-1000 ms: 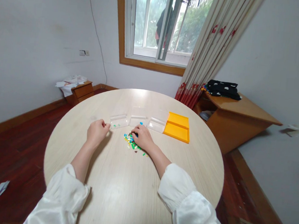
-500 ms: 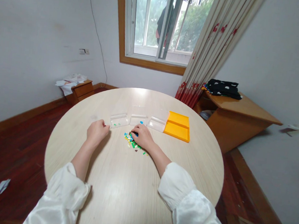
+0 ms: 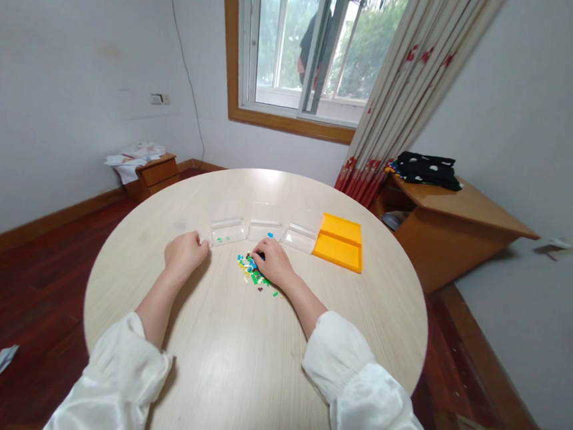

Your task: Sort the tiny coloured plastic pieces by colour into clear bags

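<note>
Picking over the pile of small coloured pieces (image 3: 252,273) seems the step in hand; parts so tiny call for a fine pinch. The pile lies mid-desk, nearer than three clear boxes (image 3: 300,239). The right hand (image 3: 274,261) bends its fingers over it; the left hand (image 3: 183,254) curls beside the left box. I cannot tell either grip. The round desk (image 3: 234,357) faces a window (image 3: 285,54).

Premises appear domestic: a plain room in a home. Evidence noted: wood-framed sliding window (image 3: 272,40), red-patterned curtain (image 3: 404,71), dark red wooden floor (image 3: 34,286) with brown skirting (image 3: 39,228), white walls (image 3: 81,36) marked in places, folded black cloth (image 3: 425,170) on a wooden cabinet (image 3: 471,218), and a round, pale wood-grain bench (image 3: 234,357).
</note>
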A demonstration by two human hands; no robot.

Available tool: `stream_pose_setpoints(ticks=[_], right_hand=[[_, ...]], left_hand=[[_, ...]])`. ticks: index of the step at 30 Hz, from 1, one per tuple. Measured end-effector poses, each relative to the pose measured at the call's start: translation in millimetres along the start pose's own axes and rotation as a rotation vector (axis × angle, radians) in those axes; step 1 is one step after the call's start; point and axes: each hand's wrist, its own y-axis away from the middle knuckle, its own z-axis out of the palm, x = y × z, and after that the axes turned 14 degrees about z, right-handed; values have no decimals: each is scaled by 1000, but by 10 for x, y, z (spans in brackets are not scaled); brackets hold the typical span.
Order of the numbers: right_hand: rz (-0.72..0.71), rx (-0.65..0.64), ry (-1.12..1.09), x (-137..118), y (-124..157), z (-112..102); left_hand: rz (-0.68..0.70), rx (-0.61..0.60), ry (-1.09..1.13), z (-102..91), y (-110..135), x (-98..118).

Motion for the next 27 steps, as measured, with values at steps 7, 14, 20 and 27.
stream_pose_setpoints(ticks=[7,14,20,27], right_hand=[[18,0,14,4,-13,12],[19,59,21,-6,-25,18],[-68,120,-61,-38,-7,-11],[-172,113,-158,-108,21,-32]], left_hand=[[36,102,37,8,1,-8],[436,294,260,161,-7,116],[730,289,474,323,31,257],[775,292,540,316,53,286]])
